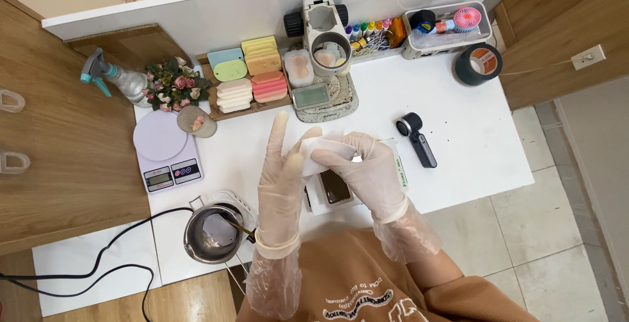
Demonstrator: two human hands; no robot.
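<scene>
Here, metal pot at near left edge of surface; above near edge, right hand fingers pinch white tissue, left hand fingers straight, flat against tissue; scale left, soap tray far edge

my left hand: gloved, fingers straight, pointing far | my right hand: gloved, fingers curled, pinching, touching the left | both forearms near, sleeved
</scene>
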